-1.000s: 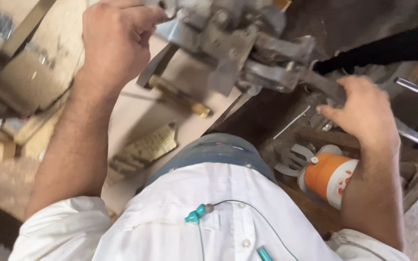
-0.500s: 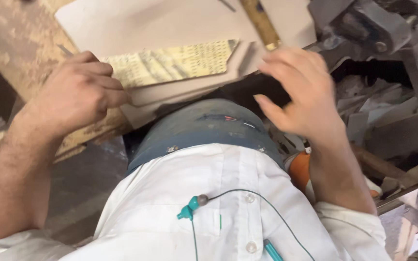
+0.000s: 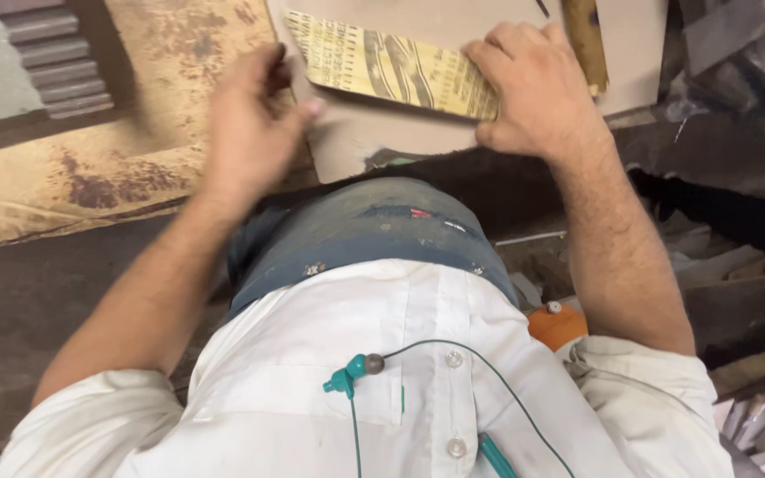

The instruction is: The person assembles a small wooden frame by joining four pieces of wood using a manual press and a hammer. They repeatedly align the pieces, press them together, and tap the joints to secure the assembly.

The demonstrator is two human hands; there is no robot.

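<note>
His right hand presses flat on the yellowed printed sheet near the pale board's front edge, while his left hand hovers loosely open beside it over the stained tabletop.

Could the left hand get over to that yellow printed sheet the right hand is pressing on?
Probably yes. The left hand hangs just beside the yellow printed sheet, with only bare pale board between them; the right hand covers only the far end.
</note>
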